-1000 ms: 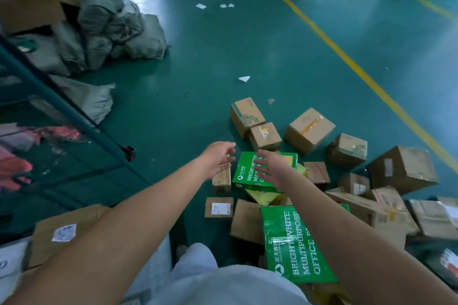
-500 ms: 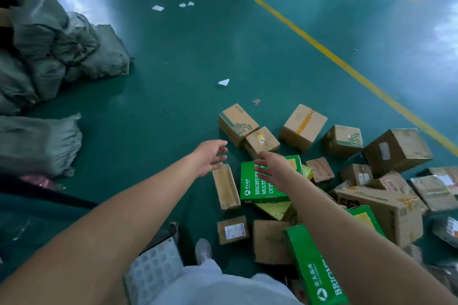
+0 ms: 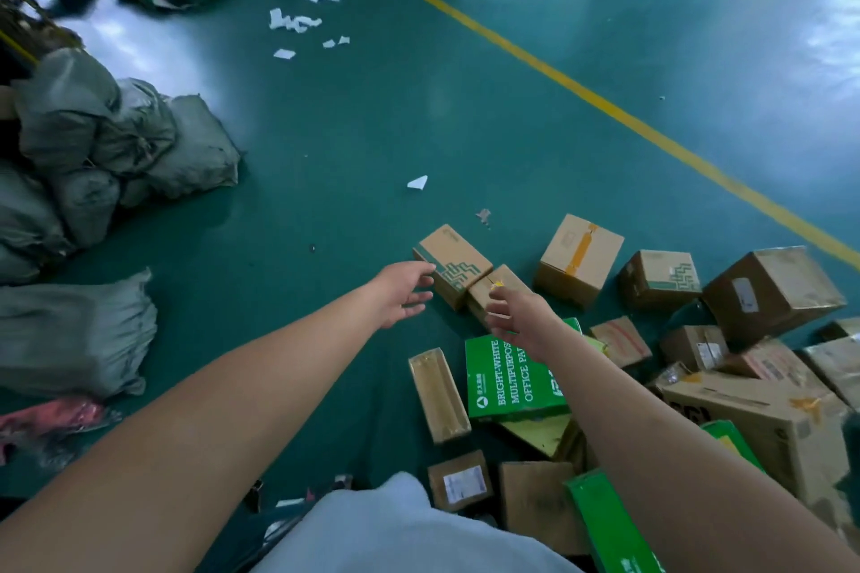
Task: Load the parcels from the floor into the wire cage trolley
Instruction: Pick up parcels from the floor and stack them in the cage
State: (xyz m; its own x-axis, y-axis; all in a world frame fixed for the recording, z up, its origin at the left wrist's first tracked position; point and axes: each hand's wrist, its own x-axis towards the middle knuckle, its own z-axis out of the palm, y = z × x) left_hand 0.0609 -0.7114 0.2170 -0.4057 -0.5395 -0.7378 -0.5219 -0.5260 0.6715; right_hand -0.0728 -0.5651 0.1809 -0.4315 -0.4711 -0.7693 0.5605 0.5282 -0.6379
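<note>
Head view shows left hand (image 3: 401, 293) and right hand (image 3: 521, 316), fingers loose and empty, flanking the green-patterned carton (image 3: 451, 263) at frame centre, left hand nearer.

Both my arms are stretched forward and down, bare to above the elbow. My left hand (image 3: 404, 293) is open, with the fingers spread and loosely bent. My right hand (image 3: 519, 316) is also open, palm turned left, holding nothing.

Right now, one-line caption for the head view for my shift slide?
Both empty hands, left hand and right hand, reach toward cardboard parcels scattered on the green floor.
</note>
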